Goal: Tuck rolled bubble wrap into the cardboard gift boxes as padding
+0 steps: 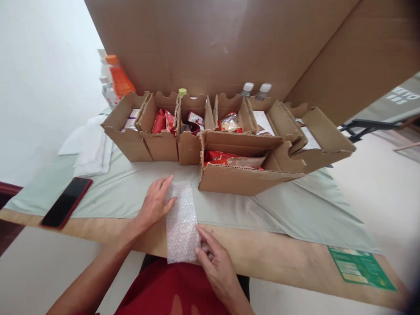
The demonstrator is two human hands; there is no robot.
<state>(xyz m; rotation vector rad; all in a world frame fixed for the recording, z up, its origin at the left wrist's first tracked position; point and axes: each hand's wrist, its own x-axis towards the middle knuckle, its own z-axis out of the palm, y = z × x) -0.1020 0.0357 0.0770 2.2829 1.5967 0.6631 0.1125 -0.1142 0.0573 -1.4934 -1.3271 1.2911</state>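
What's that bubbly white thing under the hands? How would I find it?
Start at the row of cardboard boxes on the green cloth, then come toward the table's near edge. The bubble wrap strip lies there, left hand flat on its side, right hand at its lower corner. It's the only clear, bumpy sheet; the phone further left is dark and smooth.

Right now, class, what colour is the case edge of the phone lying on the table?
Red, around the black screen of the phone; the head view shows it.

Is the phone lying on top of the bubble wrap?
No, the phone lies far left of the bubble wrap, on the cloth edge.
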